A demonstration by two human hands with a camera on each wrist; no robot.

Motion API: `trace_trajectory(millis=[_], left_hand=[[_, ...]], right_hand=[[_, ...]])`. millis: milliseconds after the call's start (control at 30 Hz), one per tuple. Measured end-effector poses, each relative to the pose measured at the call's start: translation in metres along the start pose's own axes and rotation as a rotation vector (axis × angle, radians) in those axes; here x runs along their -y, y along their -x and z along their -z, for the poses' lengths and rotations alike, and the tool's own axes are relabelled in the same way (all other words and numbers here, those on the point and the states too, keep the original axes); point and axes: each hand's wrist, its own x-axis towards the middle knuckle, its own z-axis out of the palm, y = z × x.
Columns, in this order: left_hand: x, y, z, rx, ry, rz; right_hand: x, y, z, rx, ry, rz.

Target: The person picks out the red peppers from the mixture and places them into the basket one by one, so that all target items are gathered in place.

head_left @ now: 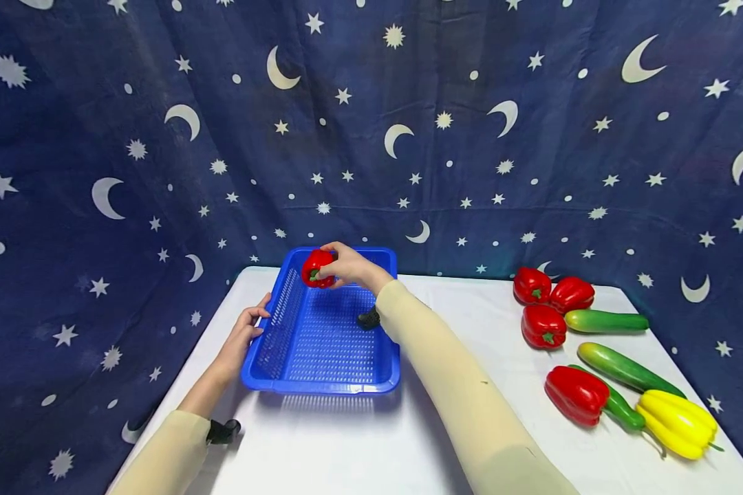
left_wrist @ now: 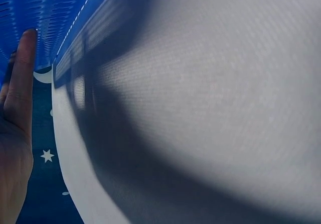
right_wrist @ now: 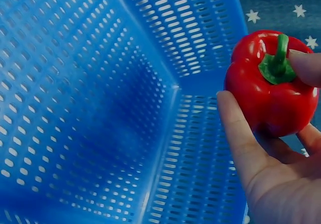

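Observation:
My right hand [head_left: 354,267] holds a red bell pepper [head_left: 318,268] over the far left part of a blue plastic basket [head_left: 322,387]. In the right wrist view the pepper [right_wrist: 273,98] has its green stem toward the camera, with fingers and thumb around it. The perforated inside of the basket [right_wrist: 100,88] shows beside it, with nothing lying in it. My left hand [head_left: 243,340] is at the basket's left rim, its fingers extended against the outer side. The left wrist view shows a straight finger [left_wrist: 22,78] alongside the perforated wall [left_wrist: 55,13].
On the right of the white table [head_left: 470,330] lie several red bell peppers [head_left: 543,326], a yellow bell pepper [head_left: 677,423], green cucumbers [head_left: 631,368] and a long green pepper [head_left: 622,410]. A dark blue curtain [head_left: 359,137] with moons and stars hangs behind and at the sides.

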Motion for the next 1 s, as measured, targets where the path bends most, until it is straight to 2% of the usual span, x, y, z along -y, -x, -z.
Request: trace_trajectory(millis=[400, 533, 767, 1000], left_hand=[[-0.001, 0.001, 0.000, 0.018, -0.021, 0.016], [-0.001, 0.003, -0.001, 0.018, -0.004, 0.004], [-0.003, 0.008, -0.001, 0.009, -0.043, 0.038], [-0.006, 0.005, -0.003, 0.007, -0.033, 0.047]], right_hand=[[-0.018, -0.013, -0.011, -0.017, -0.030, -0.062], [-0.025, -0.018, -0.014, -0.029, -0.018, -0.072], [-0.035, -0.023, -0.021, -0.037, 0.006, -0.085], [-0.039, -0.022, -0.022, -0.078, 0.058, -0.100]])
